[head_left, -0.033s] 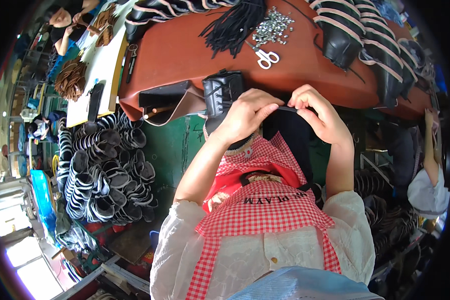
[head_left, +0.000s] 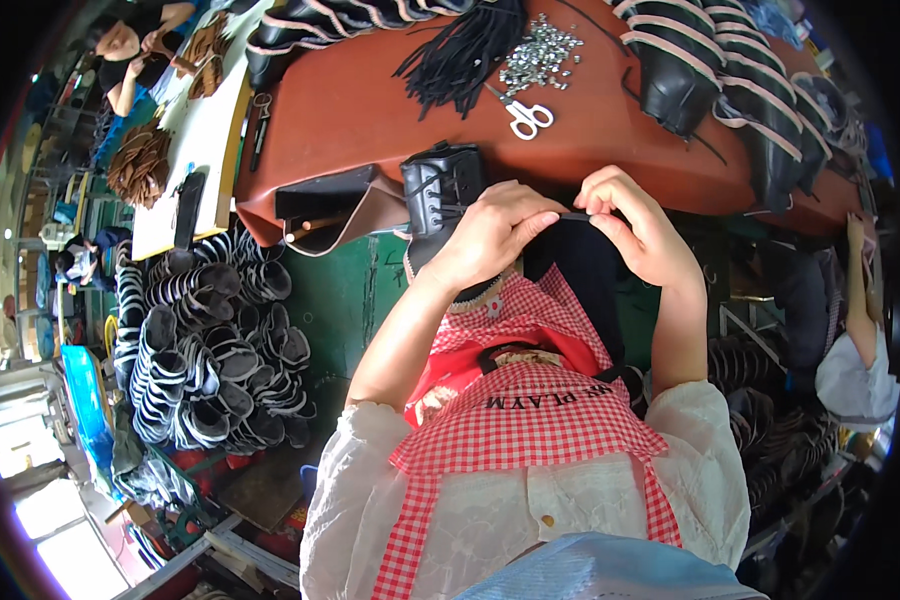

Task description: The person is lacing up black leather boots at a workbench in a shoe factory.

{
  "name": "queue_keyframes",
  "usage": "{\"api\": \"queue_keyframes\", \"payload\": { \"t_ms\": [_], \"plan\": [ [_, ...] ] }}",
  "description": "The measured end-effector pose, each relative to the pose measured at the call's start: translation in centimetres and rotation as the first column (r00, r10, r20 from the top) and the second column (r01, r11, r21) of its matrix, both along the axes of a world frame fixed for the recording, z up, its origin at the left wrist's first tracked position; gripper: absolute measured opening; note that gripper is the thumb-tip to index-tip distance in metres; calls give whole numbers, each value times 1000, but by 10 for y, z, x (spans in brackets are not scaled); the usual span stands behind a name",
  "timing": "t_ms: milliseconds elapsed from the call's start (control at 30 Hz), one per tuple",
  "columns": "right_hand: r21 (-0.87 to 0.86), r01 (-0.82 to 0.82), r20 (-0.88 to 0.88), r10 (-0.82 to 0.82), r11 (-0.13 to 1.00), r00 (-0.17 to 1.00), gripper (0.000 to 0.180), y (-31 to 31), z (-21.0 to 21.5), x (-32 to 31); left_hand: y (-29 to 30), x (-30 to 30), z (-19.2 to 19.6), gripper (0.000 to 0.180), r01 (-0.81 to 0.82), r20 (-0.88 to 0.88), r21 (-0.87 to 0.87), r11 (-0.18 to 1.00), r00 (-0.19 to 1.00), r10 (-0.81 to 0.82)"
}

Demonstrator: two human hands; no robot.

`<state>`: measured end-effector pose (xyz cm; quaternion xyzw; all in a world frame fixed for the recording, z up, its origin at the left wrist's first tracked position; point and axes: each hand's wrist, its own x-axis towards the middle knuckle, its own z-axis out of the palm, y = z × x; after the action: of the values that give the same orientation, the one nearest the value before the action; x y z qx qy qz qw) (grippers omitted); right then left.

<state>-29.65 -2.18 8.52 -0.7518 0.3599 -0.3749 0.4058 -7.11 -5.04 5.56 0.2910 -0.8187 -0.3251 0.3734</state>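
A black leather shoe upper (head_left: 428,192) with crossed laces stands at the near edge of the brown work surface. My left hand (head_left: 495,232) is closed beside its right side, thumb and fingers pinching a black shoelace (head_left: 574,216) that runs out from the upper. Farther right, my right hand (head_left: 638,225) pinches the same lace near its end between thumb and fingertips. The short stretch of lace between the two hands looks taut. Part of the upper is hidden behind my left hand and forearm.
On the brown work surface (head_left: 350,110) lie white-handled scissors (head_left: 528,120), a pile of small metal pieces (head_left: 540,58) and a bundle of black laces (head_left: 460,60). Striped black uppers (head_left: 670,70) lie far right; more uppers (head_left: 220,350) are stacked left. Other people work at both sides.
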Motion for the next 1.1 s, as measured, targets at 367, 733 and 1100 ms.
{"api": "queue_keyframes", "payload": {
  "t_ms": [367,733,1100],
  "plan": [
    [-594,426,109,-457,682,883,24,0,-33,47,6,0,14,13,-73,25,323,944,997,68],
    [-56,400,251,-375,915,892,14,-39,-120,100,-27,65,-36,8,-422,337,-342,840,779,529],
    [-248,441,114,-426,862,897,18,-54,-128,117,-34,67,-88,13,-475,272,-329,816,780,564]
  ]
}}
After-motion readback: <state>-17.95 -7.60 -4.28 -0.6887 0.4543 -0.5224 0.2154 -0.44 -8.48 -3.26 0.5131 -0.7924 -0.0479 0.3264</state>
